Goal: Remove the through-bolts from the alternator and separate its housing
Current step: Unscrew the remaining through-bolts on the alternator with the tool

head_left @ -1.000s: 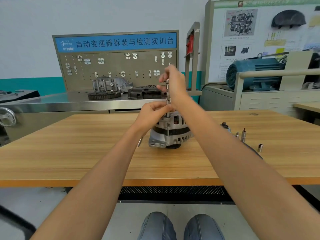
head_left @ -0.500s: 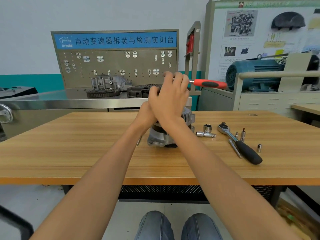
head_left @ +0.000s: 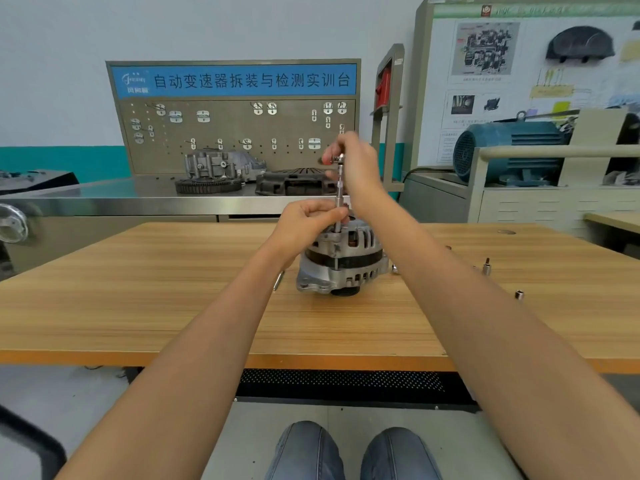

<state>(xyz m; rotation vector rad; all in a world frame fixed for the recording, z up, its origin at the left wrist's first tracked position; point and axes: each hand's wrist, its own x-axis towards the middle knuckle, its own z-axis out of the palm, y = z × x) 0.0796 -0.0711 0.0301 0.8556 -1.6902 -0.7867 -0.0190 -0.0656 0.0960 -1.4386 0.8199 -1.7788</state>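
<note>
The left hand [head_left: 304,225] pinches the lower end of an upright tool shaft [head_left: 339,199] above the alternator [head_left: 343,261], mid-desk [head_left: 138,306]. The right hand [head_left: 356,168] has its fingers curled around the shaft's top. Small sockets [head_left: 486,266] stand far right.

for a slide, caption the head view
Right hand turns a ratchet atop the alternator; left hand steadies its extension.

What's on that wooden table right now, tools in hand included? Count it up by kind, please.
Alternator: 1
Ratchet with extension, held on the alternator: 1
Small loose sockets: 2
Slim bolt beside the alternator: 1
Total: 5 in view; more may lie hidden.
</note>
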